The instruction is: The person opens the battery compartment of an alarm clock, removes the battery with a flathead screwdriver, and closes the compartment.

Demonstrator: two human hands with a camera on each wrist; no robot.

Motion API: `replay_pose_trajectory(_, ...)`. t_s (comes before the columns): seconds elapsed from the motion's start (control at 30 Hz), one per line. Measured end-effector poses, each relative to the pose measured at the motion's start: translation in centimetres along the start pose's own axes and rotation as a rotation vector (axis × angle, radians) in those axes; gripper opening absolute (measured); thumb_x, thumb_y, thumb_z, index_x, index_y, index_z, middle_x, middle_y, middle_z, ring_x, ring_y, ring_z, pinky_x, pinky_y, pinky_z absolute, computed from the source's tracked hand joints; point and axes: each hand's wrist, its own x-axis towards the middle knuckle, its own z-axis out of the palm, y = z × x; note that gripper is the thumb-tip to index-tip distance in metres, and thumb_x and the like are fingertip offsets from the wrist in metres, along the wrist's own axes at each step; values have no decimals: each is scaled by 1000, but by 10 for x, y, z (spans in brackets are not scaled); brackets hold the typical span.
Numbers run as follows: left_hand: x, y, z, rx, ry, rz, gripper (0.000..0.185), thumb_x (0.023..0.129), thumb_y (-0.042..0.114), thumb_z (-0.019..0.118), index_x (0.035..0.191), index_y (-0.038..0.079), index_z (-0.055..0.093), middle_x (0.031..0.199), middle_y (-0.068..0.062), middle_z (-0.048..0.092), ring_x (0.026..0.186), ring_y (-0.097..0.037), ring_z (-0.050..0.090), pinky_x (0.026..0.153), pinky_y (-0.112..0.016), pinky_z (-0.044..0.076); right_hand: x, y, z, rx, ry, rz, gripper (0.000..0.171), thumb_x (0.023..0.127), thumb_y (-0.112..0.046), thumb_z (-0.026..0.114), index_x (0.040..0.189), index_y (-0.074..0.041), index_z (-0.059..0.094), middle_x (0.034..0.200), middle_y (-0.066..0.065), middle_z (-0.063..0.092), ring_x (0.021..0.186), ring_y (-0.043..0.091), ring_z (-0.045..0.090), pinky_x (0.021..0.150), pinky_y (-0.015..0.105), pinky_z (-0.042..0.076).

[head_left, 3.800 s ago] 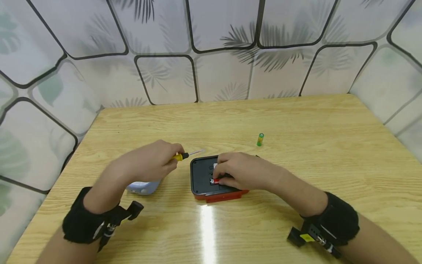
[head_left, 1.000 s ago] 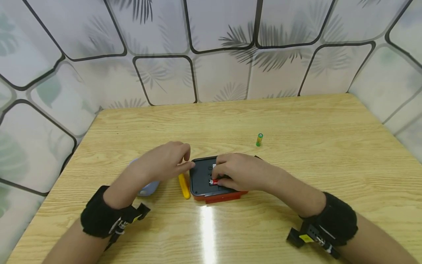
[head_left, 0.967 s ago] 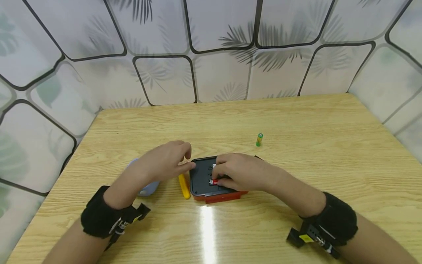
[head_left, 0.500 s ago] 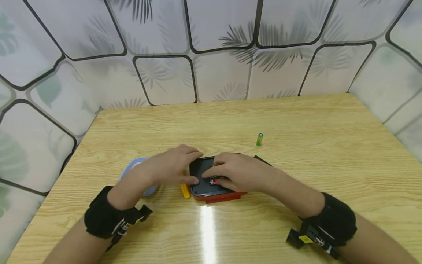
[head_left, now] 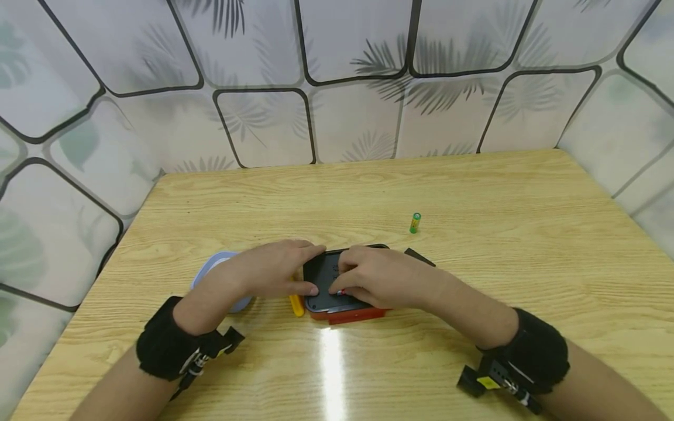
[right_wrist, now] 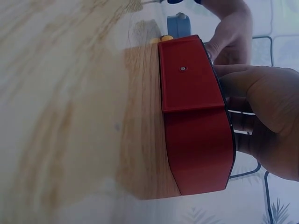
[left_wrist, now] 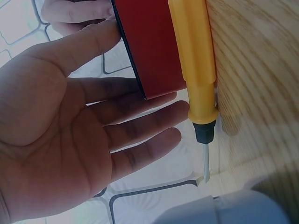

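I see the red device point(head_left: 337, 292) lying dark back up at the centre of the head view, low on the wooden table point(head_left: 474, 187). My left hand point(head_left: 274, 272) lies flat against its left edge, fingers straight and loose. My right hand point(head_left: 379, 275) covers the right part, fingertips pressing a small red battery point(head_left: 341, 290); whether they pinch it I cannot tell. A yellow screwdriver point(left_wrist: 194, 65) lies just beside the device. A green battery point(head_left: 415, 223) stands well apart, upper right.
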Motion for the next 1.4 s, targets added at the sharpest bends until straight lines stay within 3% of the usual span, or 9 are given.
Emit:
replay_pose_trajectory(0.67, 1, -1, 2, -27, -3, 6, 75, 86, 44, 63, 145, 10, 32, 139, -8, 47, 122, -18, 49, 97, -36, 42, 0, 0, 0, 24, 7, 30, 8, 92, -26, 57, 100, -26, 58, 96, -6, 57, 93, 9, 51, 83, 26, 49)
replay_pose_trajectory(1.03, 3, -1, 2, -21, -14, -2, 76, 86, 45, 62, 146, 10, 31, 140, -8, 46, 123, -18, 49, 97, -36, 43, -3, 0, -9, 79, -30, 86, 17, 86, -23, 67, 96, -23, 53, 92, -6, 57, 85, 9, 54, 76, 25, 50)
replay_pose_trajectory(1.2, 3, 0, 1, -8, -16, -16, 76, 86, 46, 62, 146, 11, 31, 142, -7, 45, 125, -19, 47, 99, -37, 42, -4, 0, -13, 97, -27, 69, 20, 83, -19, 70, 95, -22, 54, 85, -8, 56, 79, 7, 52, 72, 23, 49)
replay_pose_trajectory(1.4, 2, 0, 0, -8, -13, -16, 76, 86, 46, 62, 146, 10, 32, 141, -7, 45, 124, -20, 48, 99, -37, 42, -4, 1, -16, 131, 7, 38, 19, 85, -19, 68, 103, -20, 59, 97, -5, 63, 91, 8, 59, 80, 27, 52)
